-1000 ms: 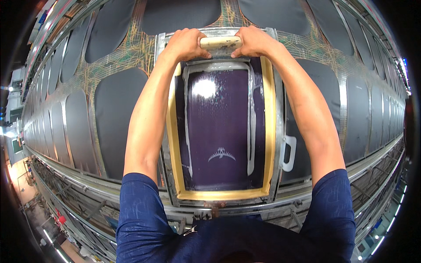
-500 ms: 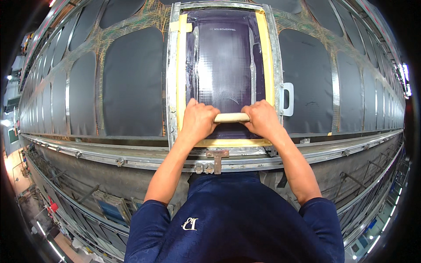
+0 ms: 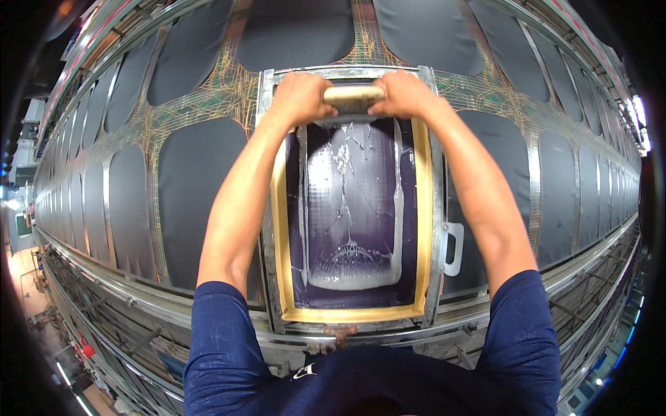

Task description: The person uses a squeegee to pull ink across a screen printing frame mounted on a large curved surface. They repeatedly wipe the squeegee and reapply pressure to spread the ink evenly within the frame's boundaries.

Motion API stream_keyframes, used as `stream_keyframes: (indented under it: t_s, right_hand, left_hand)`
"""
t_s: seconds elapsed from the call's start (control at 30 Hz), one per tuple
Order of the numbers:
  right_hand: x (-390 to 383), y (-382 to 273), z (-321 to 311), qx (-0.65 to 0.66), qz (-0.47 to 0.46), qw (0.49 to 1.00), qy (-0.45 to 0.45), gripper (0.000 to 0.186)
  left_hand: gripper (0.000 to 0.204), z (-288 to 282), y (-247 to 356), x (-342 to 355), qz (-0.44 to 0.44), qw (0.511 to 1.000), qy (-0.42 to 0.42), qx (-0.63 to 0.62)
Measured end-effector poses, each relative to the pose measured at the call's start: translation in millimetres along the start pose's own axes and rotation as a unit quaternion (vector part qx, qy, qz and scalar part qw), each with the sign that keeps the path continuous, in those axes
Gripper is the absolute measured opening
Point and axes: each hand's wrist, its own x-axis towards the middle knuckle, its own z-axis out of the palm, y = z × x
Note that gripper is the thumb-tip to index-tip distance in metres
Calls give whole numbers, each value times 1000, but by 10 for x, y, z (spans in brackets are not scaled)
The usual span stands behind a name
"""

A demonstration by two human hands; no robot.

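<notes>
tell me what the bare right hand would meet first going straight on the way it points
The bare right hand would likely meet the straight silver metal far frame bar; depth is unclear, so it might pass above.

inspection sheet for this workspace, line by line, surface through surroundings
surface: long table with dark panels and line-marked strips
job's things: pale-handled squeegee at the far end of a metal frame; wet pale paste on its dark screen
clutter: small red object, lower left, off the table
hands: left hand and right hand both grip the squeegee
cables: nothing clearly seen
surroundings: lit tubes near the picture's lower corners
</notes>
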Motion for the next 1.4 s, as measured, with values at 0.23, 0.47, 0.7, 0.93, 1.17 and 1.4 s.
stream_keyframes:
  t_s: [0.23, 0.47, 0.7, 0.93, 1.17, 1.4]
  right_hand:
    - [516, 192, -36, 45, 31, 997, -54, 45]
    - [-24, -155, 38, 44, 31, 998, -41, 37]
    - [-1623, -950, 533, 47, 8, 998, -44, 29]
    - [-3098, -1838, 812, 62, 34, 994, -84, 30]
    - [-3094, -617, 916, 25, 413, 856, 309, 42]
    - [-3115, -556, 911, 241, 419, 829, 281, 36]
  left_hand:
    - [49, 33, -290, 378, -27, 999, -10, -40]
    - [39, 142, -15, -108, 2, 1000, 5, -5]
    - [31, 493, 767, -1708, 17, 999, -7, -44]
    - [22, 824, 1575, -3286, 37, 997, 54, -42]
    - [33, 774, 1677, -3406, 54, 996, 67, -22]
    - [31, 814, 1648, -3592, 21, 995, 69, -71]
